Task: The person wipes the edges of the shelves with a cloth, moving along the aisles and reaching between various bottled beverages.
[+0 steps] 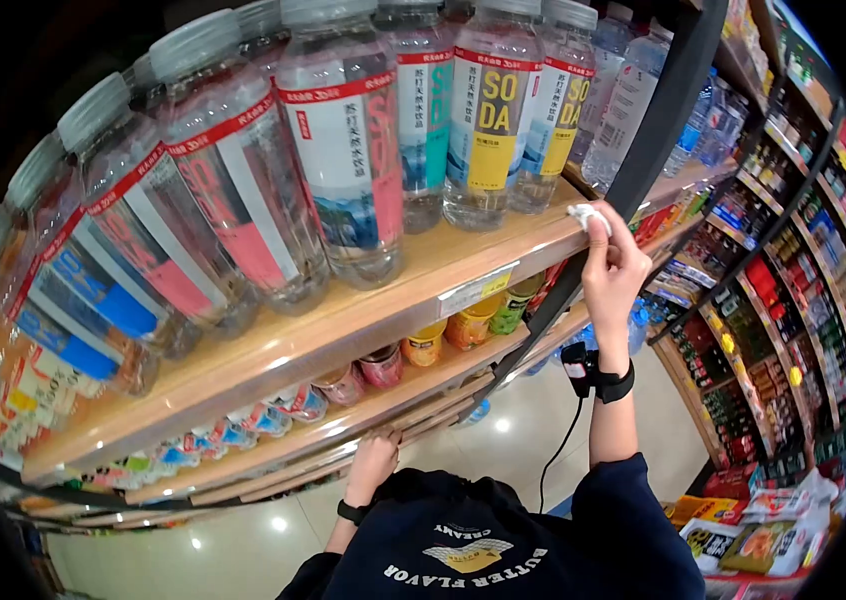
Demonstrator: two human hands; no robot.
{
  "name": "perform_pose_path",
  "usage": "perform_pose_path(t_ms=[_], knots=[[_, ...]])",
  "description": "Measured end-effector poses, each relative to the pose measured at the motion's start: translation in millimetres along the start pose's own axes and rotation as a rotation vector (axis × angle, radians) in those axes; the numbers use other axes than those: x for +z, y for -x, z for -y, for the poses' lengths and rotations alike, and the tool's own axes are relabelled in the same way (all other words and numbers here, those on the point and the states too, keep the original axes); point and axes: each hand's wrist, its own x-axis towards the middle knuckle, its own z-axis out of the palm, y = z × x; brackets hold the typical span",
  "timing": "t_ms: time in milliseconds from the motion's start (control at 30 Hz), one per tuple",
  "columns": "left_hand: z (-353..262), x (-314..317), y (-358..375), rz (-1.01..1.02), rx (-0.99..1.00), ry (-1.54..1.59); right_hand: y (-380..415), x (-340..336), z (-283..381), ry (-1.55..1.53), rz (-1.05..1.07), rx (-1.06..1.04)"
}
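Note:
My right hand is raised at the right end of a wooden shelf. Its fingers pinch a crumpled white tissue against the shelf's front edge. Just left of it stand soda water bottles with yellow labels, then one with a green label and several with pink or blue labels. Lower down, my left hand rests at the edge of a lower shelf, its fingers curled; what they hold, if anything, is hidden.
Under the bottles, a lower shelf holds cups and jars. A dark upright post stands by my right hand. Stocked shelves line the right side, and packaged food lies at the lower right.

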Motion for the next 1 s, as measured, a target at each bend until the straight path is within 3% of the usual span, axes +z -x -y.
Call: perform_pose_path(t_ms=[67, 133, 200, 267, 367, 500, 600, 633, 733, 767, 900, 1000], knots=[[-14, 10, 4, -0.093, -0.018, -0.007, -4, -1, -18, -0.230, -0.046, -0.020], [-33, 13, 8, -0.050, -0.091, -0.002, 9, -11, -23, -0.528, -0.045, 0.252], [-46, 23, 9, -0.055, -0.146, 0.003, 15, -27, -9, -1.134, 0.184, 0.512], [-57, 33, 19, -0.084, -0.198, 0.008, 23, -29, -13, -1.655, 0.274, 0.960], [-75, 36, 34, -0.118, -0.285, -0.013, 35, -20, -16, -2.060, 0.514, 1.237], [-91, 34, 55, -0.132, -0.361, -0.065, 56, -15, -17, -2.012, 0.687, 1.290], [-107, 37, 71, -0.091, -0.465, -0.080, 84, 3, -18, -1.473, 0.866, 0.859], [-109, 40, 77, -0.088, -0.489, -0.080, 96, 9, -11, -1.081, 0.816, 0.694], [-117, 38, 85, -0.089, -0.548, -0.080, 152, 46, -37, -0.618, 0.600, -0.053], [-119, 39, 87, -0.097, -0.571, -0.070, 161, 45, -43, -0.498, 0.706, -0.090], [-123, 41, 94, -0.094, -0.605, -0.063, 192, 59, -66, -0.334, 0.613, -0.166], [-123, 42, 96, -0.109, -0.608, -0.060, 202, 59, -62, -0.381, 0.644, 0.002]])
